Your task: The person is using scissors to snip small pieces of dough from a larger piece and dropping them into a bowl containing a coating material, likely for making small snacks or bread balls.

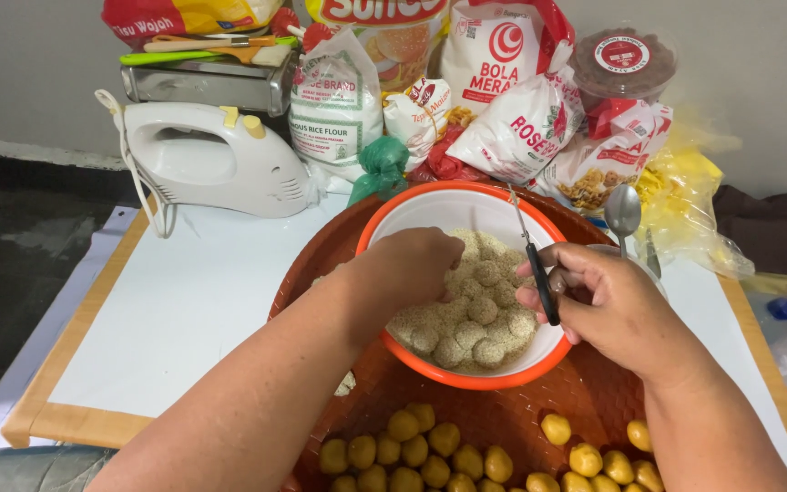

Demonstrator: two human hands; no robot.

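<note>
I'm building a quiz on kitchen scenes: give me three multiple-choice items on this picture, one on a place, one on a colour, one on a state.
1. Where is the left hand?
A. Inside the bowl, on the coated balls
B. On the hand mixer
C. On the spoon

2. What colour is the outside of the bowl?
A. Blue
B. Orange
C. Black

3. What state are the balls on the brown tray?
A. Coated in pale seeds
B. Cut in halves
C. Plain yellow, uncoated

Answers: 1 A, its fingers rest among the balls in the bowl. 2 B, the rim and wall show orange. 3 C, the yellow balls look smooth and bare.
</note>
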